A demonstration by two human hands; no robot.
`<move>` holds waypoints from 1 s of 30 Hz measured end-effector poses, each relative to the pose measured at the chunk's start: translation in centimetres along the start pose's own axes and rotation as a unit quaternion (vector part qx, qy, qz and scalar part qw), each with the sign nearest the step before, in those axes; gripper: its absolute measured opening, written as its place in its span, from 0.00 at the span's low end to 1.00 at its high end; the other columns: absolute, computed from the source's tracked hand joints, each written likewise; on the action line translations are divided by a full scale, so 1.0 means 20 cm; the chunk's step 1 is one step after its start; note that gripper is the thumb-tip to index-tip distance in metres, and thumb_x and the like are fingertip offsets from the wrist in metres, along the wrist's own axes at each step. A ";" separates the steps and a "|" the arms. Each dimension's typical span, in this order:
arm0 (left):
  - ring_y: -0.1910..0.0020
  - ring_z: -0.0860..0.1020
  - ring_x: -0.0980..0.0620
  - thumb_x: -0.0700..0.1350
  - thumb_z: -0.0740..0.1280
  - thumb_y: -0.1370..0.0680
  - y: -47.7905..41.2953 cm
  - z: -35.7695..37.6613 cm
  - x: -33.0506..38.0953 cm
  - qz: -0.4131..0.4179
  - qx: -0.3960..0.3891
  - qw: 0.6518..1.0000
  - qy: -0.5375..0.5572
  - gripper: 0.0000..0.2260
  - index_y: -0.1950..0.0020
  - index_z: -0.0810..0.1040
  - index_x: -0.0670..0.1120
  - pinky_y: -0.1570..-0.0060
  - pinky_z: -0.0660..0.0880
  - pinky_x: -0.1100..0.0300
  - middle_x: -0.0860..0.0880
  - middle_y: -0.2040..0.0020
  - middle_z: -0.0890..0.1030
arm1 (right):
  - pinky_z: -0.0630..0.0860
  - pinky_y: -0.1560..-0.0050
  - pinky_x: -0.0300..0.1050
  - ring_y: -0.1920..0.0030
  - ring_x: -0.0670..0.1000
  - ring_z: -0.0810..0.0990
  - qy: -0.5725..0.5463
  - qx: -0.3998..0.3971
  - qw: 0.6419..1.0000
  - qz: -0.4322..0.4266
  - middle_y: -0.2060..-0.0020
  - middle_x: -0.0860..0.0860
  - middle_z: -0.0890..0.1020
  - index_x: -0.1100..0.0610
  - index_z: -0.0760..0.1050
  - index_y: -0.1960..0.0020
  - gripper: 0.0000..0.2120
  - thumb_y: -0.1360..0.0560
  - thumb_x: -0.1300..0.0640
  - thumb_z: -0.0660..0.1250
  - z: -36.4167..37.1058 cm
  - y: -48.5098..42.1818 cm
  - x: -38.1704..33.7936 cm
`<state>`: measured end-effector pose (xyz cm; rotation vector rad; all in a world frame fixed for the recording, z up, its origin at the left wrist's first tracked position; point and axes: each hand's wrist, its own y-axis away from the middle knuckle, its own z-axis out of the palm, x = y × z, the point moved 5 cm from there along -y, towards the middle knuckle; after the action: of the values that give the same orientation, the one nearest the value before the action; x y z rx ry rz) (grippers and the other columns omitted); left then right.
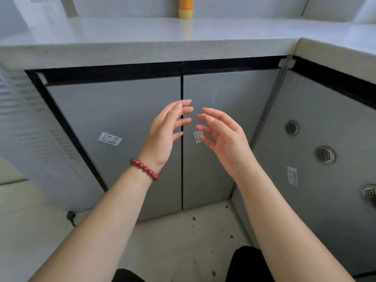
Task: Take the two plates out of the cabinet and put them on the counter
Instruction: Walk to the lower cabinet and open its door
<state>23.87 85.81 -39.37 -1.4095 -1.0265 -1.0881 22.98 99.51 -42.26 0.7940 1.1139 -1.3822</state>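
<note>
A grey two-door cabinet (114,110) stands under the white counter (142,33), both doors shut. No plates are visible; the inside is hidden. My left hand (166,131), with a red bead bracelet on its wrist, hovers in front of the seam between the doors, fingers spread and empty. My right hand (221,135) is held just right of the seam, palm turned inward, fingers apart, holding nothing. The fingertips of the two hands almost face each other.
An orange and yellow bottle (185,7) stands at the back of the counter. A second cabinet face (317,123) with round metal vents forms a corner on the right. A white louvred panel (26,123) is on the left. The pale floor (183,241) shows dark spots.
</note>
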 end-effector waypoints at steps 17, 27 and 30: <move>0.37 0.73 0.52 0.57 0.47 0.21 -0.09 -0.03 0.09 -0.038 0.073 0.996 0.025 0.22 0.31 0.67 0.54 0.36 0.67 0.49 0.50 0.32 0.73 | 0.77 0.44 0.50 0.39 0.57 0.77 -0.251 -0.002 0.966 0.053 0.37 0.59 0.75 0.61 0.64 0.31 0.21 0.23 0.60 0.60 0.06 -0.28 -0.12; 0.34 0.71 0.50 0.58 0.45 0.21 -0.08 -0.05 0.11 -0.049 0.060 0.997 0.006 0.24 0.30 0.66 0.52 0.36 0.66 0.48 0.49 0.30 0.71 | 0.77 0.46 0.50 0.37 0.58 0.75 -0.302 -0.003 0.951 0.064 0.36 0.60 0.75 0.63 0.68 0.36 0.16 0.23 0.62 0.59 0.11 -0.31 -0.17; 0.34 0.71 0.50 0.58 0.45 0.21 -0.07 -0.05 0.12 -0.049 0.056 0.997 0.003 0.24 0.30 0.66 0.52 0.36 0.66 0.48 0.49 0.30 0.71 | 0.77 0.45 0.51 0.37 0.58 0.75 -0.304 0.000 0.950 0.067 0.36 0.60 0.75 0.63 0.66 0.34 0.18 0.23 0.62 0.59 0.13 -0.31 -0.18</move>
<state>22.98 84.94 -36.67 -1.2776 -1.1454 -1.0879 17.78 97.78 -36.94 0.3845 0.5665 -1.3771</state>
